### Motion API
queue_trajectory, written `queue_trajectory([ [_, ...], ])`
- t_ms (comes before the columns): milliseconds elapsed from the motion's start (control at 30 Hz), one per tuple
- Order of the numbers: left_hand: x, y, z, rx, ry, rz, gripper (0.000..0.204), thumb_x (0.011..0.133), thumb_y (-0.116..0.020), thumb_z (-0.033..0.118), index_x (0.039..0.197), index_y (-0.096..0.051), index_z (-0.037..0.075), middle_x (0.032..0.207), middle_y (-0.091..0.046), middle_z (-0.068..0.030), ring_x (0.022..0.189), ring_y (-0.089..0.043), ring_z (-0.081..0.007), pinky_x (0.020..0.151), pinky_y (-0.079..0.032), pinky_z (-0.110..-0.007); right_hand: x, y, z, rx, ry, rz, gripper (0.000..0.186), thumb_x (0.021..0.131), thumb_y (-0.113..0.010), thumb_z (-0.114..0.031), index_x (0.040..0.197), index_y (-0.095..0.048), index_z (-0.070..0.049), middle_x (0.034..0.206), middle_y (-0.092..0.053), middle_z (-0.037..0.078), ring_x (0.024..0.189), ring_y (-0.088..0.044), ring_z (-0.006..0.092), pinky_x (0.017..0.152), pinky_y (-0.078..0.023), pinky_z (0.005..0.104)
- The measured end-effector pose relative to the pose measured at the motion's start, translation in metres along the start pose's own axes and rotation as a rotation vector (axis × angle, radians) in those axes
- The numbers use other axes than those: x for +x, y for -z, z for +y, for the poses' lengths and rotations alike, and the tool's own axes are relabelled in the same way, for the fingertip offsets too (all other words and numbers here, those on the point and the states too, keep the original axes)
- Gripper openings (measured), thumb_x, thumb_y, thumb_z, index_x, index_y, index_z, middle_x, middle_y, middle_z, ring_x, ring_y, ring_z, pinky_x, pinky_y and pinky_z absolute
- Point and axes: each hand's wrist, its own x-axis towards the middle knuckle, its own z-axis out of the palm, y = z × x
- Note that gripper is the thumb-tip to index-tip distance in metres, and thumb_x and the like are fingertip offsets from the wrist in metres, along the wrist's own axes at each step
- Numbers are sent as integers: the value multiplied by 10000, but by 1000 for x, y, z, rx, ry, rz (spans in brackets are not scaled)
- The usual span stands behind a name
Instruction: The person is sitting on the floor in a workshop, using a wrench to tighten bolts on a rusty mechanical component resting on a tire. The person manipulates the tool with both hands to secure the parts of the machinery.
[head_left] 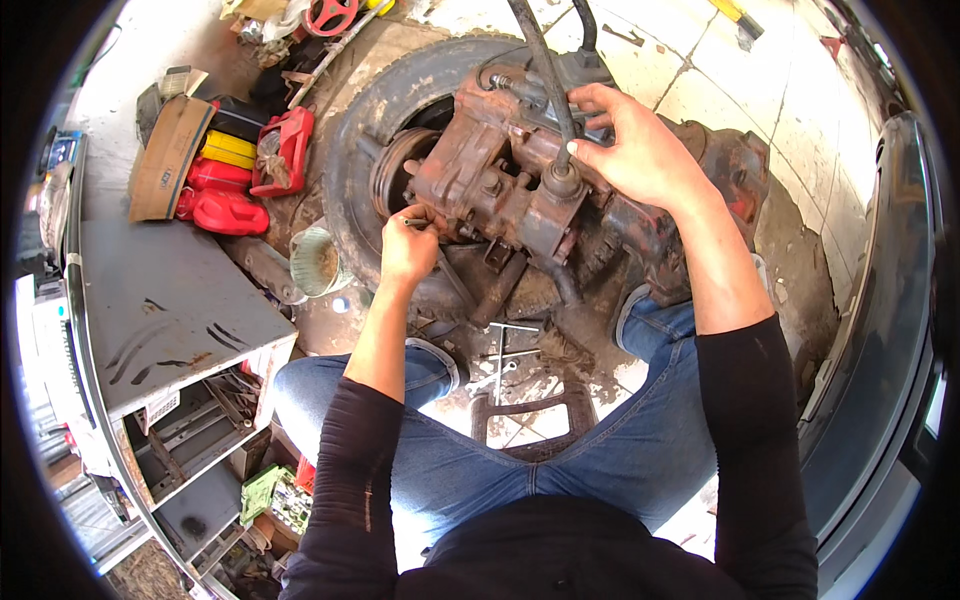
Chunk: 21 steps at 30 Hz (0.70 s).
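A rusty, reddish-brown gearbox (500, 180) lies on top of a worn black tyre (365, 140) in front of me. My left hand (408, 250) is closed around a small metal tool at the gearbox's lower left corner. My right hand (635, 150) rests on top of the gearbox, fingers curled around the base of a dark lever rod (545, 70) that rises from it. I sit with my knees apart in blue jeans, black sleeves pushed up.
A grey metal cabinet (170, 310) with cluttered shelves stands at left. Red and yellow containers (225, 190) and a cardboard piece lie beyond it. Spanners (505, 350) lie on the floor between my knees. A cut plastic cup (318, 262) sits beside the tyre. A dark vehicle panel (880, 330) curves along the right.
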Motion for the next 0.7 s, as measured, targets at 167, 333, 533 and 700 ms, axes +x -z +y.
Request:
queue_trajectory([
  [167,-16,7,58,152,-50,161,175,856,-551,-79,854,-718,-24,846,-759,-106,835,-717,-160,830,-559,-314,0,-1,0,1,6,-8,561,917,-734,-137,1435,-550,-23,1364,-646,202,1269,-643,296,1051,-527,422],
  [333,-7,8,43,-78,-39,41,163,897,-530,-123,849,-660,-37,944,-744,-91,934,-735,-182,854,-576,-301,0,-3,-1,12,15,1,548,923,-727,-138,1429,-555,-20,1366,-651,200,1281,-639,302,1054,-525,421],
  [533,-9,0,47,-249,-59,-107,132,911,-556,-139,841,-615,-44,1027,-714,-139,994,-731,-238,890,-613,-349,0,-1,-3,-32,-15,6,547,926,-734,-142,1428,-557,-19,1383,-646,205,1281,-640,311,1065,-520,429],
  [700,-20,-17,54,-104,-127,-105,177,871,-537,-118,865,-700,-47,884,-757,-89,905,-709,-159,882,-538,-287,0,-2,-1,-23,6,12,538,922,-736,-133,1420,-565,-17,1377,-649,205,1272,-647,306,1063,-522,427],
])
